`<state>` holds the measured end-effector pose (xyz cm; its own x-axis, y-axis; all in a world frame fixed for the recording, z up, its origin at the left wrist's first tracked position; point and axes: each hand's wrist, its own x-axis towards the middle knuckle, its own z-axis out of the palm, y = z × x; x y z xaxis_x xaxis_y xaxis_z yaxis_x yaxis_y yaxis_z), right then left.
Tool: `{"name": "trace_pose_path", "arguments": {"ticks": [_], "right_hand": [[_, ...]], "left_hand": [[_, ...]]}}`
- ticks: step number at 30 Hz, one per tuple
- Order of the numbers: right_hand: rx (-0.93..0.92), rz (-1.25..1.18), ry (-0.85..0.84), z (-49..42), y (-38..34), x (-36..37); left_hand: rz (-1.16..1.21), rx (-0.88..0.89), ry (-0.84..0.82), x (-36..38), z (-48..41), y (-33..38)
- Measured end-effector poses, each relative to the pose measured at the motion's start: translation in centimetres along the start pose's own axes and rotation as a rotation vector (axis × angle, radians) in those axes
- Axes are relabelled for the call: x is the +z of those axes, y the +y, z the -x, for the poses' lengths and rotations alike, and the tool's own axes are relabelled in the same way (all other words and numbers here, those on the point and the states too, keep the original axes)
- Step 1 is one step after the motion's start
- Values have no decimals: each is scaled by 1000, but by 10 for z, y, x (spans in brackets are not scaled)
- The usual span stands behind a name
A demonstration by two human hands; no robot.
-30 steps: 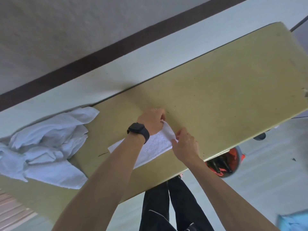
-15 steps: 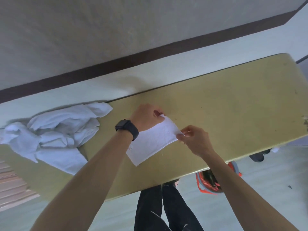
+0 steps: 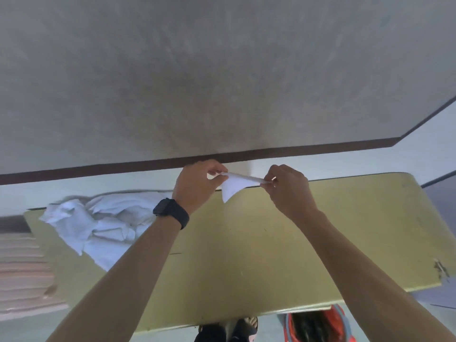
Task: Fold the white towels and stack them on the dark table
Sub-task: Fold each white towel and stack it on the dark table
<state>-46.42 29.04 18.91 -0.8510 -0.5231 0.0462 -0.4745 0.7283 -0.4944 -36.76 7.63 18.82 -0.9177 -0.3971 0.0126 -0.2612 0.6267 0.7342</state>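
Count: hands 2, left hand (image 3: 197, 186) and right hand (image 3: 288, 191); towel (image 3: 233, 190) 1, lifted; heap of towels (image 3: 103, 223) 1, number unclear; bench (image 3: 271, 255) 1; watch (image 3: 171, 212) 1; red bag (image 3: 318, 327) 1.

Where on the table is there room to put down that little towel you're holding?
The table is bare from the crumpled towel pile across to its chipped right corner, including under both forearms. The left end is crowded: the pile covers much of it. The small towel hangs in the air, pinched by the left hand and right hand.
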Motion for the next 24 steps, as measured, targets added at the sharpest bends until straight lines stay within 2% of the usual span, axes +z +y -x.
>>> {"name": "trace_pose_path", "arguments": {"ticks": [3, 7, 12, 15, 18, 24], "right_hand": [[-83, 63, -39, 20, 1, 16], [-68, 91, -211, 67, 15, 59], [14, 147, -517, 142, 34, 114], [26, 140, -620, 185, 43, 135], [30, 135, -686, 218, 51, 146], [-26, 2, -745, 253, 58, 139]], "left_hand": [[-145, 1, 27, 2, 31, -5], [-247, -8, -67, 27, 87, -33], [-250, -255, -298, 68, 174, -70], [-248, -346, -423, 87, 221, -82], [-221, -380, -432, 98, 257, -89], [-217, -329, -348, 104, 290, -97]]}}
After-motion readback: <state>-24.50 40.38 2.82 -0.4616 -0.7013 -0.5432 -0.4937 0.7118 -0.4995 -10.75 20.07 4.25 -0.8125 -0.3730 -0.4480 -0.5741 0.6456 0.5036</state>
